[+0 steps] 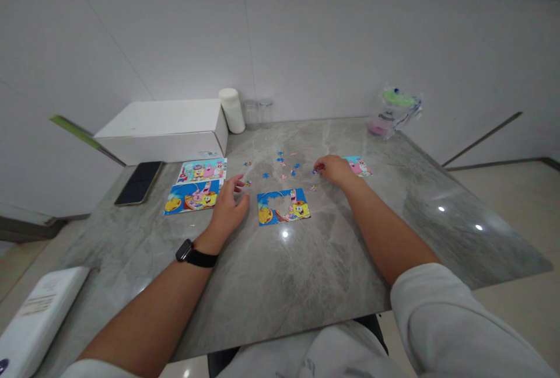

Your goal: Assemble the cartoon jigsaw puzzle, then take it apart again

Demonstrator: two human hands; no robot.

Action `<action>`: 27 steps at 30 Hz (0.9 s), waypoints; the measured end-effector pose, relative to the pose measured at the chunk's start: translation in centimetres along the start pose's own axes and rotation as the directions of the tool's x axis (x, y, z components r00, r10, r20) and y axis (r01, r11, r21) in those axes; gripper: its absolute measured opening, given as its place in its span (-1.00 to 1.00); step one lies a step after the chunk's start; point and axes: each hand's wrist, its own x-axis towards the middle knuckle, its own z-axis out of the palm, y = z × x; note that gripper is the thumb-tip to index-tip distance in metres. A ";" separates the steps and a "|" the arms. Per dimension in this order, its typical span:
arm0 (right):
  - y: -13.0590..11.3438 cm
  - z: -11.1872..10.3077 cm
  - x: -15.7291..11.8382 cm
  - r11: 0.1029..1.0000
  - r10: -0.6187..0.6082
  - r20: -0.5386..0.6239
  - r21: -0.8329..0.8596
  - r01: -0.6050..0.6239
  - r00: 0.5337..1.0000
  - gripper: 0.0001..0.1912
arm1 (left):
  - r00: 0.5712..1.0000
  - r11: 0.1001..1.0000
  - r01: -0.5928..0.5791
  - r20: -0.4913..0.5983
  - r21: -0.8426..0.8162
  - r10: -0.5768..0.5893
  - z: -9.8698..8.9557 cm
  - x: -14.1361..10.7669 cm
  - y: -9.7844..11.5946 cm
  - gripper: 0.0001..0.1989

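Note:
A partly assembled cartoon puzzle lies on the grey marble table in front of me, with a gap in its upper middle. Behind it several loose blue and pink puzzle pieces are scattered. My right hand has its fingers pinched at a small piece to the right of these; the fingertips hide most of it. My left hand, palm down with fingers apart, rests left of the puzzle and holds nothing. Beside it lie a blue picture card and a lighter picture card. Another pink and blue card lies partly behind my right hand.
A black phone, a white box, a white bottle and two clear glasses stand or lie at the back left. A plastic bag sits back right, a white device front left.

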 end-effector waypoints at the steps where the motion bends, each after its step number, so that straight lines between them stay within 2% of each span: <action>1: 0.1 0.1 0.1 1.000 0.001 0.005 0.005 -0.001 1.000 -0.70 | 1.000 1.000 -0.002 0.000 -0.001 0.002 0.0 0.0 0.0 -0.47; 8: -0.1 -0.1 0.1 1.000 -0.017 0.053 0.002 0.017 0.998 -0.79 | 1.000 1.000 -0.028 -0.001 0.004 0.028 0.0 0.0 -0.1 -0.47; 13: -2.3 -0.6 0.5 0.997 -0.039 -0.079 0.061 0.044 0.996 -0.73 | 0.999 0.999 -0.032 0.003 0.025 0.032 0.0 -0.1 0.1 -0.48; 19: -6.3 -1.7 5.2 0.992 -0.119 -0.105 0.033 0.123 0.987 -0.72 | 0.999 0.998 -0.045 0.005 0.033 0.045 -0.1 -0.1 0.5 -0.49; 23: -9.2 -2.4 8.9 0.993 -0.113 -0.021 -0.027 0.112 0.993 -0.71 | 0.999 0.998 -0.049 0.007 0.044 0.049 -0.2 -0.1 0.7 -0.50; 27: -11.5 -2.2 11.2 0.993 -0.072 0.075 -0.091 0.079 0.995 -0.63 | 0.999 0.998 -0.036 0.009 0.043 0.036 -0.4 -0.1 0.8 -0.51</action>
